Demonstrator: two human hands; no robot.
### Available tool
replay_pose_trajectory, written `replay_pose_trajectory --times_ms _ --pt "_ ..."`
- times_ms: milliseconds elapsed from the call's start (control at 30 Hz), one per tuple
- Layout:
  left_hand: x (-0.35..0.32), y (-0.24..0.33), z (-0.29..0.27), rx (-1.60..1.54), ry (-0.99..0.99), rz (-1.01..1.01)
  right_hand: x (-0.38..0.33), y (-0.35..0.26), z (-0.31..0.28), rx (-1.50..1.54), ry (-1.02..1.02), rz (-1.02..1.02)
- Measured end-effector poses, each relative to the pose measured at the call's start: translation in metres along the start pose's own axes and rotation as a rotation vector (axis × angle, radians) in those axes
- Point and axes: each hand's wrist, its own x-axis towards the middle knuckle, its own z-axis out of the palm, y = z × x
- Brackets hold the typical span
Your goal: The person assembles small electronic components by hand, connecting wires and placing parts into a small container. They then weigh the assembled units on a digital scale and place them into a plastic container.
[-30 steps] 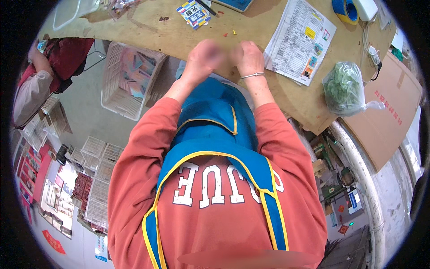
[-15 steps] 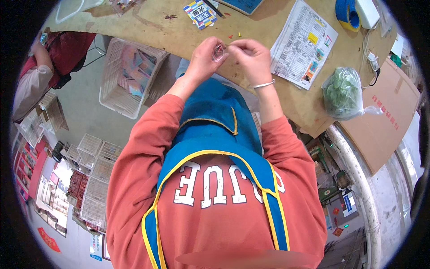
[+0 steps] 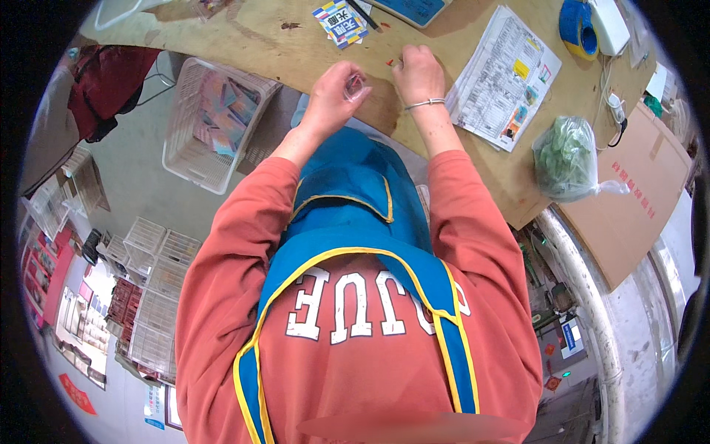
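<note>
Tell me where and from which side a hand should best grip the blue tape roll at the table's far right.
Probably by its outer rim, from above. The blue tape roll seems to lie tilted on the wooden table, open centre showing, so fingers could pinch through the hole and over the wall. A white box crowds its right side, so come from its left.

One printed sheet (image 3: pixel 504 78), one blue tape roll (image 3: pixel 575 26), one green-filled bag (image 3: pixel 566 157), one white basket (image 3: pixel 214 122).
</note>
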Motion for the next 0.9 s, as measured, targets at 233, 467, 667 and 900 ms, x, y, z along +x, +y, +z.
replay_pose_trajectory --times_ms 233,467,667,900 --pt "-0.001 0.004 -0.009 -0.028 0.014 -0.028 0.001 0.003 -0.01 0.192 0.005 -0.326" --pt "0.002 0.007 -0.015 -0.031 0.001 -0.017 0.009 -0.004 -0.011 -0.028 -0.185 -0.335" --pt "0.002 0.005 -0.017 -0.062 0.002 -0.004 0.018 -0.007 -0.006 -0.136 -0.255 -0.371" --pt "0.002 0.004 -0.014 -0.096 -0.013 -0.024 0.006 -0.009 -0.026 0.078 -0.137 -0.229"
